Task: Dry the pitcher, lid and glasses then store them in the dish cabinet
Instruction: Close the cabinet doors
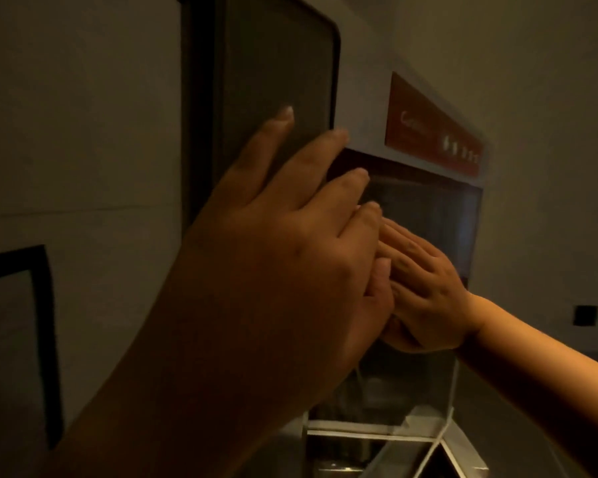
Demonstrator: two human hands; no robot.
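Two hands are raised against a wall-mounted dish cabinet in dim, yellowish light. At the far left a dark-framed panel [11, 336] is set into the pale wall [83, 115]. Next comes the left hand [273, 257], large in the foreground, its fingers straight and spread, holding nothing; the fingertips [285, 113] lie over the dark door [277, 63] of the dish cabinet [363, 108], which stands swung out toward the camera. Just beside it, the right hand [425, 291] reaches in from the lower right, fingers extended and flat, seeming to press on the darker glass front [439, 215] below the cabinet's red label strip [432, 132]; its fingertips meet the left hand's edge. It grasps nothing that can be seen. Below the hands, a clear shelf or tray [377, 429] with pale edges juts out. The pitcher, lid and glasses cannot be made out. On the wall at far right sits a small dark square [586, 315].
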